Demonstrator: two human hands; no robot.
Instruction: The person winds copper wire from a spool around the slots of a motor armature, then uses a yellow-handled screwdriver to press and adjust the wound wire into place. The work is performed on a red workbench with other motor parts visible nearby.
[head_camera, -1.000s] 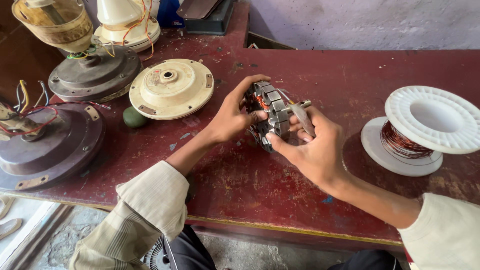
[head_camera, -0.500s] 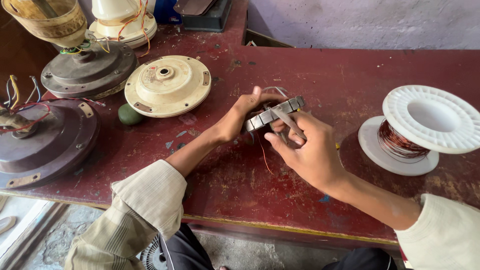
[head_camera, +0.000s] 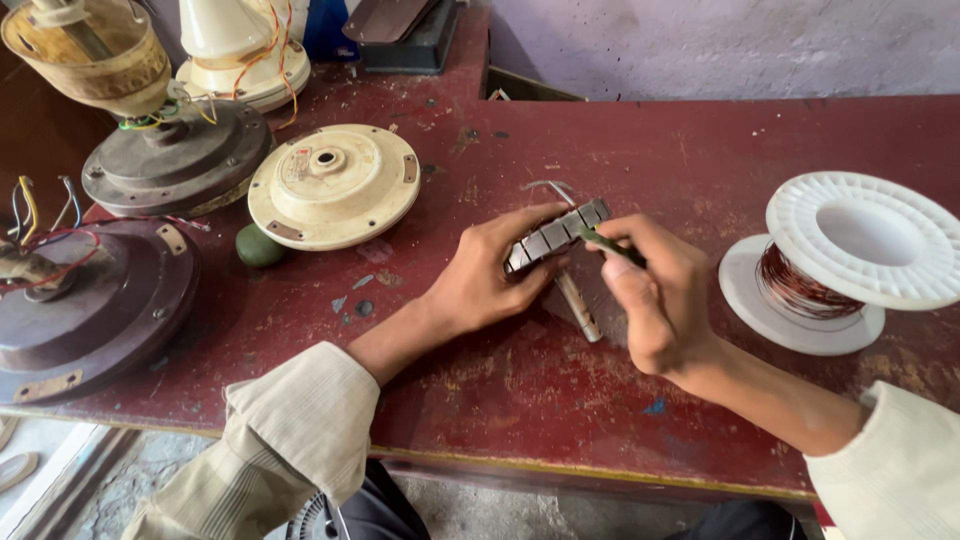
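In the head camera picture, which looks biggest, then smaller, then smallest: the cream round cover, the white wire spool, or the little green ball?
1. Cream round cover and white wire spool: they look about equal, too close to rank.
2. Green ball: clearly smallest.

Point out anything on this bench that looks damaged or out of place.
The red tabletop is chipped and scuffed, with paint flecks near the cream motor cover. Loose coloured wires stick out of the dark housing at far left. Nothing looks spilled.

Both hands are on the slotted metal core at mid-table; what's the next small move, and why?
Probably press the thin tool along the slot: the right hand pinches it at the edge of the core, which the left hand steadies on edge above the red table.
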